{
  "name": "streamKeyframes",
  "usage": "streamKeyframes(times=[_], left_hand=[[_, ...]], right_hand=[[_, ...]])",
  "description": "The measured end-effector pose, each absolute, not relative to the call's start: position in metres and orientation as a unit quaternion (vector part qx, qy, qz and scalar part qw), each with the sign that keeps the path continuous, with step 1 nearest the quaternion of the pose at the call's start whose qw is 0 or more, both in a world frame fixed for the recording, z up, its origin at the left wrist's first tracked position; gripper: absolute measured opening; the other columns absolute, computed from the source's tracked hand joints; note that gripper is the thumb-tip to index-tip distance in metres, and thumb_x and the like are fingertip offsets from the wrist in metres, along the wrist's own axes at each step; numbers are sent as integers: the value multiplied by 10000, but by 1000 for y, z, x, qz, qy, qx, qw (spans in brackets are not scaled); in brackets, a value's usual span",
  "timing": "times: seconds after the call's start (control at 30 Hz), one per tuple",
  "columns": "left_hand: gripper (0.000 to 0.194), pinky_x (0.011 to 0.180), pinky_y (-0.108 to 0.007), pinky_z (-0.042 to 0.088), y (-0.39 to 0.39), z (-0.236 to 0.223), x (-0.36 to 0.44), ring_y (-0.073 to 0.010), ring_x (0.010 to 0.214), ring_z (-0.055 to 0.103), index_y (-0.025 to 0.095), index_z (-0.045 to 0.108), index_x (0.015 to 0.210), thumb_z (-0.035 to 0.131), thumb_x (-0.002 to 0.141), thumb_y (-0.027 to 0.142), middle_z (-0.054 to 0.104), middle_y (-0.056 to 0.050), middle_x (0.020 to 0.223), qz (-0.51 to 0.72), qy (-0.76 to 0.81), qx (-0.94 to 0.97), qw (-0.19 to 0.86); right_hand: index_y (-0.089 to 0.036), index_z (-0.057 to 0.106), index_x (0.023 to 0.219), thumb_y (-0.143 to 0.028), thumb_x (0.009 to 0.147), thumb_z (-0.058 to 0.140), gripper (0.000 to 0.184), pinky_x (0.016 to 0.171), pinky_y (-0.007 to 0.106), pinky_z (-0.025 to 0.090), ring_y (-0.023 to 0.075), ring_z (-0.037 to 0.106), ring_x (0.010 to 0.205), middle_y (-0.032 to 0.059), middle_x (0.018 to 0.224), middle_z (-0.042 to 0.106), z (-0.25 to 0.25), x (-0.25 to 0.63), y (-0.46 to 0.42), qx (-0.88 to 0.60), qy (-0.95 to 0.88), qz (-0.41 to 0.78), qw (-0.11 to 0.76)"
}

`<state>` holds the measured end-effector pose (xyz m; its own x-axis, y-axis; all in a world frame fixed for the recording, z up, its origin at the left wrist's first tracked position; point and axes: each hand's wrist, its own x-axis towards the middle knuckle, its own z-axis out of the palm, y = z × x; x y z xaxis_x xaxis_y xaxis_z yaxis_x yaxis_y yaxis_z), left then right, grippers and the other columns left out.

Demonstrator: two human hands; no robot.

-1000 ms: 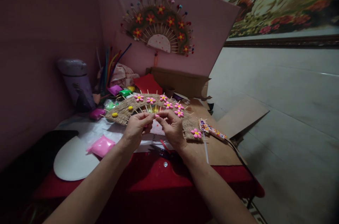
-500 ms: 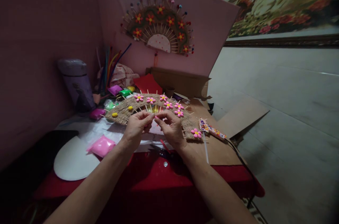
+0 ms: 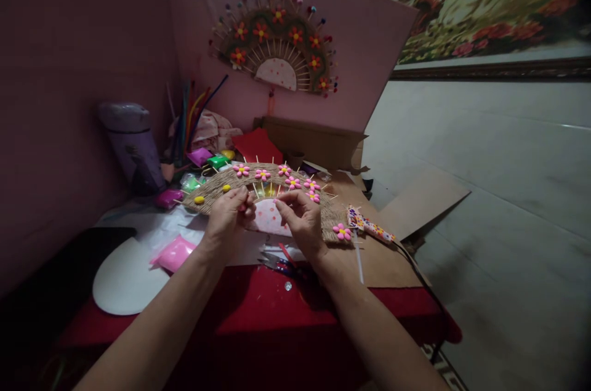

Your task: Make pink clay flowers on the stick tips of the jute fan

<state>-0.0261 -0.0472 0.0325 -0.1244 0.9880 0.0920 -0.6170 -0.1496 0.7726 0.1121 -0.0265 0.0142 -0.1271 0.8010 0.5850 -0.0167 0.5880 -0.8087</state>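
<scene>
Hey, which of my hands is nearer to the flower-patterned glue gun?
Right. Your right hand is left of the glue gun, with the twine-covered fan's end between them. Your left hand is farther left, beyond the right one.

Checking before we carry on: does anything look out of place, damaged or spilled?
Nothing looks clearly spilled or broken. Two yellow dots toward the left end of the twine fan stand out: they lack petals, unlike the pink flowers. A small clear piece also lies loose on the red cloth.
</scene>
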Motion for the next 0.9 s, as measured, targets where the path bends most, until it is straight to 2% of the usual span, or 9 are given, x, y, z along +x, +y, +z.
streamKeyframes(times=[0.17,0.3,0.43,0.53,0.63,0.73,0.9], left_hand=[[63,385,-138,281,-50,36,-28,-23,420,373,98,562,707,621,685,94,491,21,590,637,286,292,653],[78,374,-149,265,-50,34,-28,-40,414,373,111,567,806,550,738,78,465,32,585,633,261,280,673],[114,379,-158,284,-50,34,-27,-44,431,373,97,545,699,476,791,97,425,24,575,639,251,267,676],[145,417,-166,347,-49,37,-25,-56,495,437,90,529,645,462,769,57,484,-16,650,642,250,263,675],[133,473,-168,402,-48,38,-24,-71,557,498,67,580,749,473,725,-9,540,-46,719,655,257,246,666],[238,507,-155,422,-47,37,-24,-73,585,529,54,598,813,478,662,-85,577,-64,749,662,258,247,658],[197,485,-151,414,-46,33,-24,-70,544,529,78,609,791,548,653,-48,598,-53,686,677,289,288,613]], right_hand=[[-179,619,810,-328,742,665,170,420,212,422,64,482,461,-33,666,573,15,109,-23,-271,-630,407,603],[-170,624,793,-309,737,672,157,414,197,408,56,483,446,-42,620,561,17,109,-23,-272,-617,412,612],[-166,626,779,-290,741,669,137,408,191,401,51,476,440,-47,603,552,18,109,-23,-270,-610,409,622],[-170,627,783,-286,741,669,130,408,192,404,52,478,446,-42,628,567,17,109,-23,-267,-610,408,624],[-171,628,783,-284,740,670,127,405,189,401,50,476,445,-43,628,568,18,110,-23,-270,-608,405,627],[-170,626,779,-286,735,674,133,400,187,399,49,473,443,-45,622,563,18,109,-23,-271,-605,407,628],[-170,629,791,-290,717,693,155,403,192,424,57,490,460,-41,632,563,16,107,-21,-255,-603,426,625]])
